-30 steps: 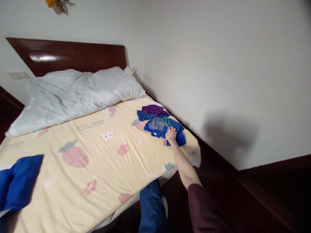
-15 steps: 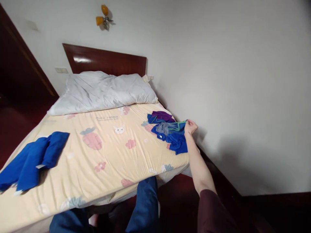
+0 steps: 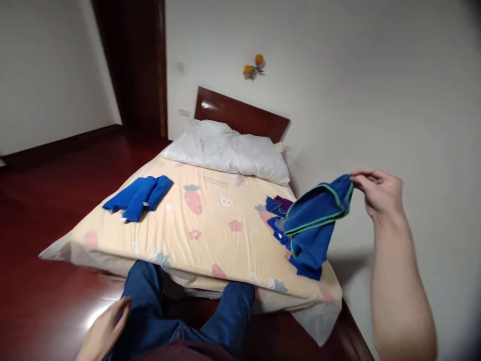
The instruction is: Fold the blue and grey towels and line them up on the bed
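Right hand (image 3: 378, 191) is up in the air near the wall, thumb and fingers pinched on the corner of a blue garment with green trim (image 3: 313, 220). Garment hangs off that pinch, lower end trailing to the clothes pile (image 3: 277, 210) at the bed's right edge. Left hand (image 3: 105, 331) sits low by the thigh, fingers loosely together, holding nothing.

Head view, vs. a second ago: the right hand was flat on the pile, then gripping the trimmed edge; now the piece is lifted mostly clear of the purple and blue items left behind. So one item is separated out and in hand. Camera has also swung left.

Elsewhere: blue folded cloth (image 3: 137, 196) on the left of the yellow printed sheet (image 3: 210, 245), white pillow (image 3: 229, 150) at the headboard.
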A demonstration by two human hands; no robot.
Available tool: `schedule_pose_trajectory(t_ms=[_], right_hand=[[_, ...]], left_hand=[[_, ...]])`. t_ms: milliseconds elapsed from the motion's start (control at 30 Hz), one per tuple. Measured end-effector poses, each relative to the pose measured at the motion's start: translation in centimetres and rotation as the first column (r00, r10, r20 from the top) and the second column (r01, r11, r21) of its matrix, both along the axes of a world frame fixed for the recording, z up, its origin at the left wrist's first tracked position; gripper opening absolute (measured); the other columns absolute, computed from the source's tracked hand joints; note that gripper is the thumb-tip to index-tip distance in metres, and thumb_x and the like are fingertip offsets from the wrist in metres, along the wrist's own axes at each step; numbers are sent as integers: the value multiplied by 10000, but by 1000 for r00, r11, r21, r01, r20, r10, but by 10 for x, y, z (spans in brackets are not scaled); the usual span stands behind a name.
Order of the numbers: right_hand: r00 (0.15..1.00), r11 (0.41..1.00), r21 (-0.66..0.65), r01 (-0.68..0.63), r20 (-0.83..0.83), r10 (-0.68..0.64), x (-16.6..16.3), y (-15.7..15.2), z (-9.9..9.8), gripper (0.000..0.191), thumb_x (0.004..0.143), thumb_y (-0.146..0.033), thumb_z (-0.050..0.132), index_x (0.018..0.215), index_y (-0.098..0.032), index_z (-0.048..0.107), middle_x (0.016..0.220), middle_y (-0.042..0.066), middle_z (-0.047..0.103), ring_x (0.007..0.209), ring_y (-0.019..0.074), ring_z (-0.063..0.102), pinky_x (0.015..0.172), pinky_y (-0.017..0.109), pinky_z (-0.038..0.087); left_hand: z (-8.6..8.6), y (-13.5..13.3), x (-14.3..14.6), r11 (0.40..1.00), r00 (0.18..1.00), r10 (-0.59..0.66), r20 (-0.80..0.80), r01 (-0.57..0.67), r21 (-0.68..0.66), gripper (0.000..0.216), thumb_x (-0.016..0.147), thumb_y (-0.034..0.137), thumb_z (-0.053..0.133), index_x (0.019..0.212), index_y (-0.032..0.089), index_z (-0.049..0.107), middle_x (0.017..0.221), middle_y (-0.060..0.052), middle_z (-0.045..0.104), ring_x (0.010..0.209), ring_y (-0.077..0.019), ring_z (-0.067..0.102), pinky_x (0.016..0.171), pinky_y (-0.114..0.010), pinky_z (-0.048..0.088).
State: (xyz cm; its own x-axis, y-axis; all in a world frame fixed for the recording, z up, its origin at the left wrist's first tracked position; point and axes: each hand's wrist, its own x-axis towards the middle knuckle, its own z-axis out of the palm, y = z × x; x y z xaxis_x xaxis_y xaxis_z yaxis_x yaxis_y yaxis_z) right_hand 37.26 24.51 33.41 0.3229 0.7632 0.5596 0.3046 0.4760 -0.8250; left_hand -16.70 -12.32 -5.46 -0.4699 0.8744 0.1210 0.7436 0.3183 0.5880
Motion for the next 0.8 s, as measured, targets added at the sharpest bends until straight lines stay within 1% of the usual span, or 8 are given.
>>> schedule_pose_trajectory(t_ms=[67, 167, 300, 400, 500, 567, 700, 800], right_hand=[[987, 986, -86, -140, 68, 146, -39, -19, -7, 141, 598, -56, 780, 675, -160, 724, 661, 30, 681, 628, 132, 615, 655, 285, 492], [870, 911, -204, -359, 281, 406, -93, -50, -17, 128, 656, -167, 814, 766, -190, 753, 760, 47, 723, 695, 150, 645, 654, 256, 517], [539, 743, -359, -565, 521, 662, -158, -102, -31, 99, 783, -281, 761, 852, -213, 743, 842, 45, 738, 764, 180, 684, 666, 253, 558], [308, 647, -413, -641, 634, 710, -196, -146, -43, 50, 841, -230, 683, 869, -220, 724, 856, 35, 739, 782, 186, 698, 703, 267, 571], [195, 611, -375, -697, 720, 666, -220, -180, -57, 107, 859, -148, 618, 860, -231, 686, 830, 17, 724, 768, 177, 694, 723, 273, 565], [186, 600, -320, -733, 754, 630, -229, -194, -65, 146, 860, -113, 586, 853, -243, 653, 800, 8, 706, 736, 174, 684, 698, 279, 559], [255, 612, -214, -761, 770, 585, -237, -199, -73, 170, 857, -101, 576, 812, -264, 596, 773, 2, 681, 695, 186, 672, 635, 302, 550], [374, 679, -151, -719, 738, 561, -238, -194, -76, 168, 856, -129, 616, 775, -265, 562, 811, 16, 688, 741, 203, 679, 670, 325, 558]], left_hand=[[14, 22, 10, 981, 979, -141, 148, 118, 155, 244, 921, 392, 507, 946, 273, 718, 967, -27, 776, 903, -241, 744, 824, -337, 610], [71, 64, 37, 896, 926, -317, 203, 222, 385, 291, 974, 378, 476, 1098, 228, 693, 1082, -73, 759, 998, -221, 725, 891, -326, 582], [167, 101, 75, 715, 830, -533, 161, 341, 610, 332, 1014, 329, 479, 1297, 219, 614, 1276, -114, 678, 1169, -208, 652, 1016, -345, 524], [210, 111, 98, 591, 694, -708, 129, 482, 646, 432, 995, 379, 553, 1403, 238, 540, 1370, -117, 624, 1285, -221, 581, 1096, -364, 467], [222, 113, 113, 516, 585, -807, 83, 630, 580, 343, 1006, 413, 537, 1272, 215, 626, 1188, -100, 700, 1141, -208, 644, 1001, -327, 489], [220, 111, 118, 523, 590, -806, 41, 679, 516, 295, 1023, 406, 501, 1128, 193, 676, 1033, -83, 719, 1004, -193, 664, 924, -313, 478], [210, 102, 114, 604, 669, -743, 26, 653, 456, 260, 1024, 360, 480, 1083, 189, 666, 958, -64, 705, 917, -180, 648, 874, -314, 435], [204, 96, 104, 658, 725, -688, -30, 641, 394, 222, 963, 272, 521, 1142, 196, 628, 1000, -70, 698, 973, -208, 644, 945, -359, 410]])
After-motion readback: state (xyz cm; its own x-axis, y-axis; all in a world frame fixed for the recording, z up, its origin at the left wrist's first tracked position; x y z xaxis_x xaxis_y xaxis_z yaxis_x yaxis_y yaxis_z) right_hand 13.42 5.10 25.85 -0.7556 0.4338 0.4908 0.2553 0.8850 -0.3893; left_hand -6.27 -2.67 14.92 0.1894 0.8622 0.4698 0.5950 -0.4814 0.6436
